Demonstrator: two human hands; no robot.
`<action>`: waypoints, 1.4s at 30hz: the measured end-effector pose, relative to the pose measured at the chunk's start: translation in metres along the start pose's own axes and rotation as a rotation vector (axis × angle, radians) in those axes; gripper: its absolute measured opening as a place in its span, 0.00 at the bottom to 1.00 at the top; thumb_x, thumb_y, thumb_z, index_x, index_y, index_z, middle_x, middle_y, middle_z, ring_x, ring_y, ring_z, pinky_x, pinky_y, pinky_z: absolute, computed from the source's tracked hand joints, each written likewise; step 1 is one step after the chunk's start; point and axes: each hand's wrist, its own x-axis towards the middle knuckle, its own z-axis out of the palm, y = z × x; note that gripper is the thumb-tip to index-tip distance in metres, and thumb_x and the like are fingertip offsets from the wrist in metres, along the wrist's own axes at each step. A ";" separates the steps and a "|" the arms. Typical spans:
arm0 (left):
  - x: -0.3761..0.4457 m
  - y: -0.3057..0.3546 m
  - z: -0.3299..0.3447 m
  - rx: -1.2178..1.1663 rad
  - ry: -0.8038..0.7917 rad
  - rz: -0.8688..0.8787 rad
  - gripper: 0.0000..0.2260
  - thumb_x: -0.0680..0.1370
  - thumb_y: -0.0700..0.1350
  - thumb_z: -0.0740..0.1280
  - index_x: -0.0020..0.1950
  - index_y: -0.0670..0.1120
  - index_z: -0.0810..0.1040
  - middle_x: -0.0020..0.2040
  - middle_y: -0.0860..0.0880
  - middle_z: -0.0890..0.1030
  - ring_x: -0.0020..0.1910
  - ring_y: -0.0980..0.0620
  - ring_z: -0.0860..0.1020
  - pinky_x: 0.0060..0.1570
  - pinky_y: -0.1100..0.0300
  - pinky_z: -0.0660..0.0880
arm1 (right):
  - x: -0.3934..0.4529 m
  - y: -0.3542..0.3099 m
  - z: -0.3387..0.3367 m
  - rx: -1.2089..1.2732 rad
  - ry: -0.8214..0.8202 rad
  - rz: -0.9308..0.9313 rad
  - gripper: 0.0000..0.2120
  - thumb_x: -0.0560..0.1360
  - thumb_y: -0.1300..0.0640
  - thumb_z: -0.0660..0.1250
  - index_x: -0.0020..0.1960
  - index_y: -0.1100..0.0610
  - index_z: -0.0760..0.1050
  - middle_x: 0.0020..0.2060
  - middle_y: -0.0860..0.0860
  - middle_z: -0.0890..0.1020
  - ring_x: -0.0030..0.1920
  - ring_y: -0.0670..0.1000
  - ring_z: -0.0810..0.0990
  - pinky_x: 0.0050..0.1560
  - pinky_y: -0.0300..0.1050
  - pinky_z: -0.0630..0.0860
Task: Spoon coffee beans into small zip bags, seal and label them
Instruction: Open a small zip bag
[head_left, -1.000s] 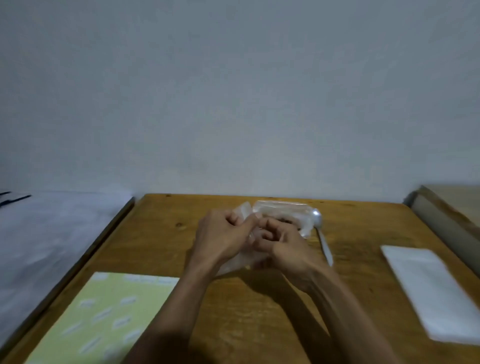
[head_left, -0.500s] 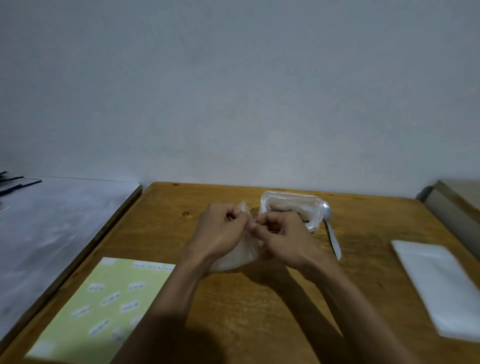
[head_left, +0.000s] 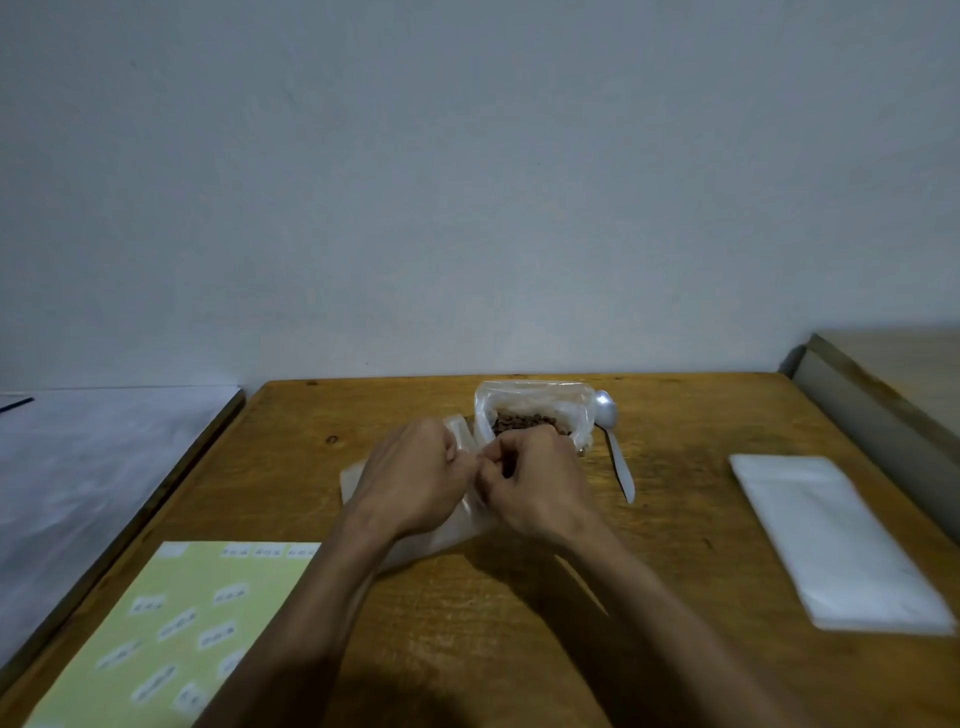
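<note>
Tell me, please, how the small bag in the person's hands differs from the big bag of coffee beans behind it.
The small zip bag looks empty and limp, while the big bean bag holds brown beans. The small bag is pinched at its top by the left hand and right hand; the big one stands open and untouched on the table. Both are clear plastic.

A: Where does everything sit relative to the bag of coffee beans (head_left: 530, 415) on the table (head_left: 675, 415)?

B: The spoon (head_left: 615, 447) lies just right of it. The stack of zip bags (head_left: 831, 540) is farther right and nearer. The label sheet (head_left: 171, 629) is left and nearest. Both hands meet just before it on a small bag (head_left: 462, 525).
</note>
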 end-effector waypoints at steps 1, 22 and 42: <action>0.000 0.000 -0.003 -0.004 0.019 -0.010 0.16 0.76 0.44 0.68 0.28 0.47 0.72 0.25 0.46 0.70 0.25 0.47 0.68 0.29 0.54 0.69 | 0.000 0.001 -0.001 -0.021 0.018 0.009 0.08 0.76 0.61 0.69 0.38 0.57 0.82 0.33 0.48 0.84 0.34 0.45 0.82 0.33 0.36 0.80; 0.006 -0.001 -0.029 -0.215 -0.223 -0.137 0.15 0.78 0.47 0.71 0.34 0.42 0.83 0.32 0.45 0.85 0.42 0.42 0.86 0.51 0.42 0.83 | 0.002 -0.008 -0.013 -0.302 -0.208 -0.244 0.20 0.78 0.54 0.66 0.68 0.43 0.75 0.54 0.42 0.85 0.54 0.47 0.81 0.50 0.51 0.80; 0.004 -0.062 0.022 -0.080 -0.250 0.147 0.38 0.67 0.62 0.75 0.74 0.62 0.62 0.63 0.60 0.71 0.62 0.58 0.72 0.64 0.54 0.75 | 0.000 0.017 -0.014 0.196 -0.322 0.004 0.10 0.77 0.61 0.70 0.52 0.51 0.72 0.45 0.50 0.86 0.46 0.45 0.85 0.49 0.45 0.83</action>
